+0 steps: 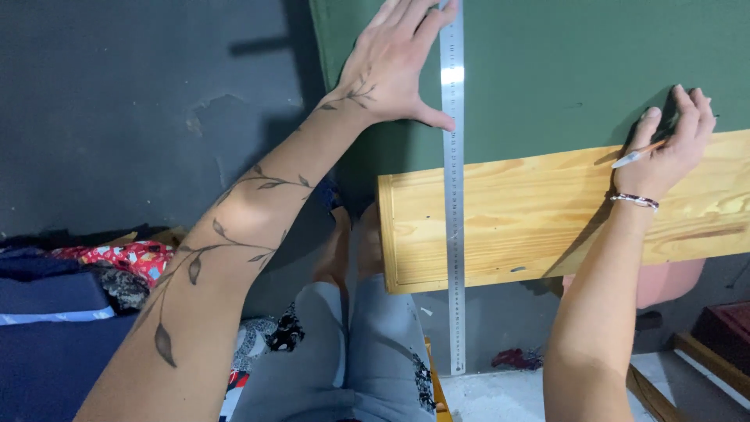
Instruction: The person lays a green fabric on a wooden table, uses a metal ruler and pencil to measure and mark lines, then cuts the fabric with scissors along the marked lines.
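Head view: the left hand (394, 62) lies flat on the green board (562, 70), fingers spread and together pressing the far part of a long steel ruler (453, 187), with the thumb pushed against the ruler's left edge. The ruler runs from far to near across the green board, over the left end of the pine panel (562, 215), and on past its near edge toward the floor. The right hand (672, 144) rests well to the right, at the seam where the pine panel's far edge meets the green board; its fingers are curled and closed around a pencil (639, 153), whose tip points left.

To do this step well, the ruler wants holding at more than one place: pressed only at its far end, its near length could swing on the smooth pine, I judge. Sliding the left hand nearer the panel, or spreading thumb and fingers wider along the edge, would steady it. The pencil should ride tight against the ruler's edge, tilted slightly so the tip hugs the steel. Knees in grey trousers (351, 344) sit just near of the panel's left end.
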